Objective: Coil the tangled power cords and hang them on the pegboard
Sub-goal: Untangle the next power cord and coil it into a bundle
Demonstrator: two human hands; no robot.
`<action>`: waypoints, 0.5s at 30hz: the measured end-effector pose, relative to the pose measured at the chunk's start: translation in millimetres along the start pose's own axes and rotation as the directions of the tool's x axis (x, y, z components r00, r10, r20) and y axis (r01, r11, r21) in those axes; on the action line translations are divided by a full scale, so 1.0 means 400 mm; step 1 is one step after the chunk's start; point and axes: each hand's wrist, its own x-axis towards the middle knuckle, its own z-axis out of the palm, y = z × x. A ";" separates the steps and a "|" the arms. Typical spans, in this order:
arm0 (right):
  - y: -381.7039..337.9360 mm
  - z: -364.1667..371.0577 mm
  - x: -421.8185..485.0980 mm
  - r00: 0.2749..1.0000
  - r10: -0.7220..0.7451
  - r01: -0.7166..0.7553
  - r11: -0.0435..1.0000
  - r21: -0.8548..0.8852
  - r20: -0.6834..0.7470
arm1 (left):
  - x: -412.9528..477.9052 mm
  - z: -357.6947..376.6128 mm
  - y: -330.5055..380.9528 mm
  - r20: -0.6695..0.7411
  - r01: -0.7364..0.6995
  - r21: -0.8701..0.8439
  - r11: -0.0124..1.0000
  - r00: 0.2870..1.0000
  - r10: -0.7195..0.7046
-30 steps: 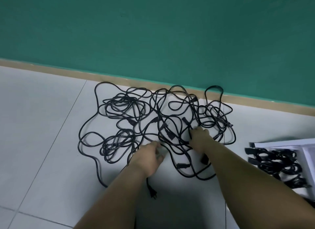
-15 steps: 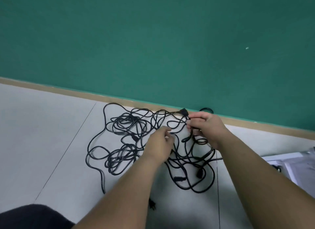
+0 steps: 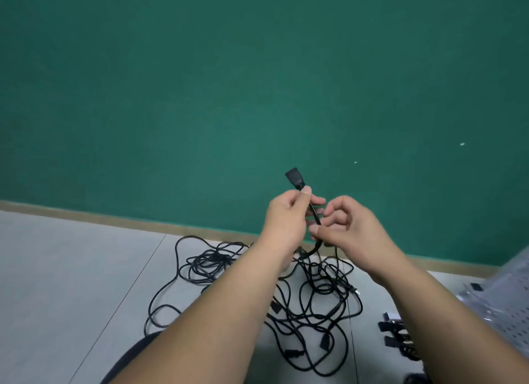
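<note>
1. Floor (image 3: 71,269): pale tiles. It meets a tan baseboard (image 3: 86,216) under a green wall (image 3: 200,97).
2. Tangled cords (image 3: 320,306): a loose black heap on the floor near the baseboard, partly hidden behind both forearms. Loops spread left, with several plugs lying among them.
3. Left hand (image 3: 283,220): raised above the heap, in front of the wall. Thumb and curled fingers pinch the held cord (image 3: 315,214) just below its connector (image 3: 294,179).
4. Connector: a black block end, clear of the hand. It points up and slightly left.
5. Held cord, long axis: it runs from the connector down and slightly right to the right hand. Below that hand it bends down-left into the heap.
6. Right hand (image 3: 352,229): just beside the left hand and slightly lower. Its fingers curl round the same cord, with the thumb pressed on it.
7. Pegboard (image 3: 515,306): a white perforated panel at the right edge, blurred. Bundled cords (image 3: 396,336) lie just left of it.

Change from half a second earlier:
- Both hands were low, close over the heap.
- The connector was at the right fingertips. It is now above the left hand.
- The cord end has risen off the floor.
</note>
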 end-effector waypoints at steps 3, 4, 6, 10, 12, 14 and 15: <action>0.006 -0.041 -0.047 0.991 0.011 0.028 0.960 -0.279 0.136 | 0.009 -0.017 0.076 -0.128 -0.054 -0.168 0.984 0.991 0.032; 0.014 -0.050 -0.056 0.987 0.013 0.043 0.940 -0.338 0.161 | 0.011 -0.030 0.096 -0.164 -0.056 -0.233 0.971 0.986 0.017; 0.016 -0.048 -0.064 0.994 -0.030 0.057 0.963 -0.263 0.106 | 0.005 -0.050 0.109 -0.152 -0.016 -0.366 0.930 0.987 -0.043; 0.004 -0.012 -0.054 0.993 -0.091 0.103 0.978 -0.182 0.072 | -0.029 -0.029 0.068 0.046 0.116 -0.506 0.855 0.993 -0.107; 0.015 0.001 -0.054 0.978 -0.023 0.075 0.967 -0.244 0.206 | -0.031 -0.008 0.053 0.121 0.145 -0.560 0.816 0.988 -0.093; 0.026 0.008 -0.056 0.961 0.016 0.065 0.958 -0.281 0.276 | -0.025 0.001 0.042 0.157 0.142 -0.531 0.835 0.985 -0.067; 0.031 0.009 -0.053 0.961 0.012 0.071 0.955 -0.289 0.278 | -0.021 0.003 0.036 0.168 0.128 -0.485 0.865 0.984 -0.051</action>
